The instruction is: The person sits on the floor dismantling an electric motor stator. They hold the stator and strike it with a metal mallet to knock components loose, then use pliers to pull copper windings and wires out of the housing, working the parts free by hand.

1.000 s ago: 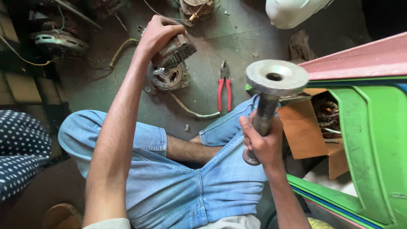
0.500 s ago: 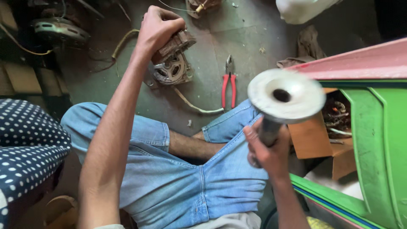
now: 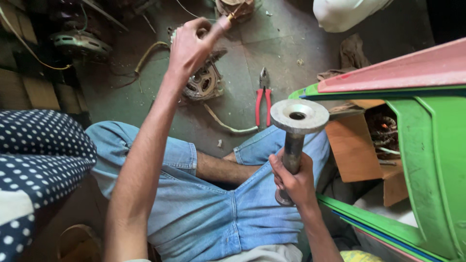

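Observation:
My right hand (image 3: 293, 180) grips the shaft of a grey metal flanged tube (image 3: 297, 122), held upright over my lap, its round flange with a centre hole facing up. My left hand (image 3: 190, 46) reaches forward to the floor and closes on the top of a round electric motor (image 3: 204, 81) with copper windings. A pale cable (image 3: 228, 124) trails from the motor toward my knee. Red-handled pliers (image 3: 262, 103) lie on the floor just right of the motor, between both hands.
A green and red plastic chair (image 3: 427, 145) stands close on the right, with a brown cardboard box (image 3: 357, 150) under it. A dotted dark cushion (image 3: 34, 160) lies at left. Another motor part (image 3: 80, 42) and wires sit at far left. A white object (image 3: 347, 12) is at the top.
My left hand has lifted and shifted right on the motor, tilting it. The flanged tube in my right hand has swung back to upright after tipping toward the camera.

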